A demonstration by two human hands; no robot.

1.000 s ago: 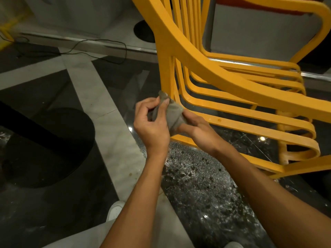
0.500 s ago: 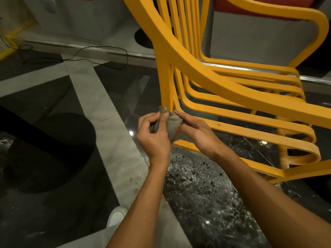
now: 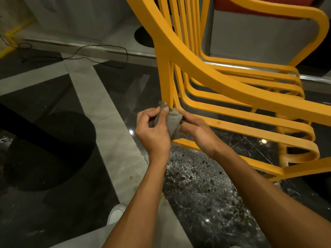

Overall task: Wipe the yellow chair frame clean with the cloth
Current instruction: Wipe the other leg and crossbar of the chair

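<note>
From my remote seat, the biggest thing in view is the dark polished stone floor (image 3: 197, 194), crossed by pale marble bands. Standing on it, filling the right half, is the yellow painted chair frame of curved slats (image 3: 223, 81), which looks like several frames nested together. Its front upright comes down where a pale band meets the speckled dark stone. To the left sits a black round pedestal base (image 3: 53, 149), and a thin black cable (image 3: 100, 49) trails along the floor's far edge.

Both of my hands are on the small grey crumpled cloth (image 3: 172, 120), held up off the floor just in front of the upright's lower end. My left hand (image 3: 152, 133) pinches its left side between thumb and fingers. My right hand (image 3: 195, 129) has curled fingers gripping the right side. I cannot tell whether the cloth's top corner touches the upright.

I judge I am regathering the cloth, not wiping. The paint shows no wiped-versus-dusty boundary, so progress is unclear. A small brown spot (image 3: 218, 122) on a lower rail looks left to do.
</note>
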